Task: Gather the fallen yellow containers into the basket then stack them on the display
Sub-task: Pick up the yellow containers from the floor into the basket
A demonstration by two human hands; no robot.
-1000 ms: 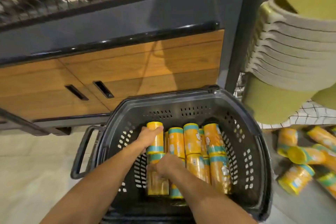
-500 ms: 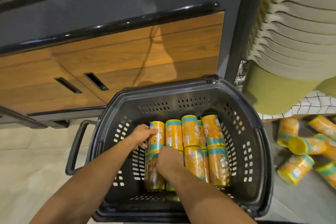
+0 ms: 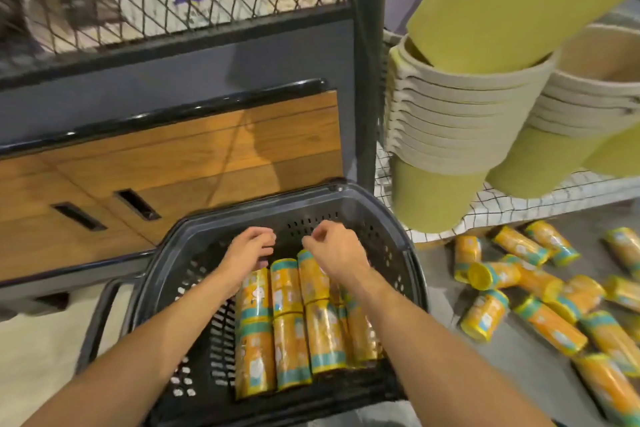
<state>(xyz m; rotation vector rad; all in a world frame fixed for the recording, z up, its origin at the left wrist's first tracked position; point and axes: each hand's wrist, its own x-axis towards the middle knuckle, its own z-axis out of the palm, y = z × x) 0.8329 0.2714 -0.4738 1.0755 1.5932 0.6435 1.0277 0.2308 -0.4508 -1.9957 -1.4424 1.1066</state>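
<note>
Your basket point(image 3: 346, 204) at six o'clock holds at least seven yellow containers point(image 3: 291, 347) in two rows, a dozen-odd fallen containers point(image 3: 550, 326) lie at four o'clock, and your left hand point(image 3: 247, 253) and right hand point(image 3: 334, 250) hover over it, fingers loosely curled, empty.

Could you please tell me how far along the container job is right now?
Partly done. Done: several containers lie in rows in the basket. In hand: the left hand and right hand are over them, holding nothing. Left: the floor containers, a dozen or so to the right, need gathering; no stacking shows yet.
</note>
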